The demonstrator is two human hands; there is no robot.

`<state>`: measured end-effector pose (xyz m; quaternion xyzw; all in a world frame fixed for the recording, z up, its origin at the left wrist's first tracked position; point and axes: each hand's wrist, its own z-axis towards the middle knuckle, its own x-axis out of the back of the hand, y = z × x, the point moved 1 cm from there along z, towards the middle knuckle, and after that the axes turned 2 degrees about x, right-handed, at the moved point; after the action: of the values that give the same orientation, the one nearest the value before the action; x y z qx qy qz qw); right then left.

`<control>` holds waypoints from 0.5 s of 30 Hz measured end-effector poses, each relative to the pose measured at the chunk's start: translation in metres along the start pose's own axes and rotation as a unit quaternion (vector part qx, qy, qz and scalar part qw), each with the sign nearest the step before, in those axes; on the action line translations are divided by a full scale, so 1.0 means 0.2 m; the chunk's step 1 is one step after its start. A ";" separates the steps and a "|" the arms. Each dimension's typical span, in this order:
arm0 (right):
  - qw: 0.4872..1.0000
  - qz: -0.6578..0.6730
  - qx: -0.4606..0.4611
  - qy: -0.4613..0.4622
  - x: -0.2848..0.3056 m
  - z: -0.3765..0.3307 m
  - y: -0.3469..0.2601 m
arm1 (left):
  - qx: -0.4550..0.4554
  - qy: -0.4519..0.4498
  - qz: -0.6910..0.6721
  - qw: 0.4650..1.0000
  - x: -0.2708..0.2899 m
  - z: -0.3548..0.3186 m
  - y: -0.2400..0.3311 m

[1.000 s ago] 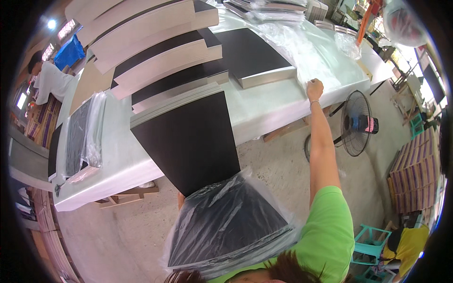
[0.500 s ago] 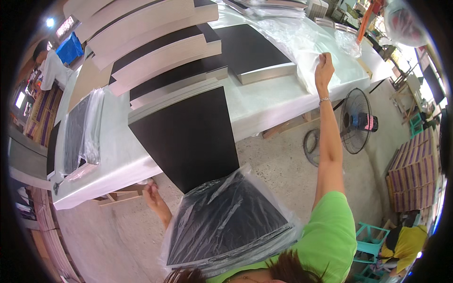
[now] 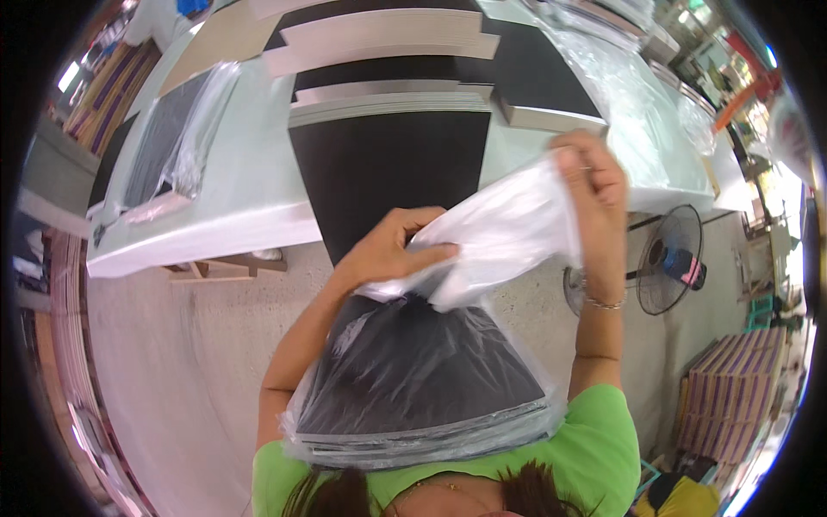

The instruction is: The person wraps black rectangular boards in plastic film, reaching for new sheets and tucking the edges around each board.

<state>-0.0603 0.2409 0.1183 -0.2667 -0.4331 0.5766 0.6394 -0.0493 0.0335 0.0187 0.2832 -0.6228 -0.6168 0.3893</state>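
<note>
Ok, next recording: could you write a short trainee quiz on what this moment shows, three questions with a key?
1. Multiple choice: What is stretched between the left hand and the right hand?
a) a brown rope
b) translucent plastic film
c) a wooden stick

2. True or false: There is a bracelet on the right wrist.

3. Open: On which side of the picture does the pedestal fan stand, left or right?

Key
1. b
2. True
3. Right
</note>
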 end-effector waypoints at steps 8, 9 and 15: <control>0.980 -0.088 -0.075 0.161 0.35 -0.06 0.45 | 0.041 0.101 -0.010 0.994 0.25 -0.17 -0.16; 0.977 -0.125 -0.072 0.160 0.34 -0.07 0.49 | 0.032 0.109 -0.018 0.993 0.25 -0.16 -0.15; 0.955 -0.287 0.068 -0.019 -0.18 -0.12 0.39 | -0.023 0.143 0.039 0.989 0.19 -0.05 -0.06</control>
<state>-0.0771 0.2257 0.0326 -0.0758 -0.4633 0.4017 0.7862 -0.0631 -0.0034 0.0112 0.3346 -0.5572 -0.5686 0.5043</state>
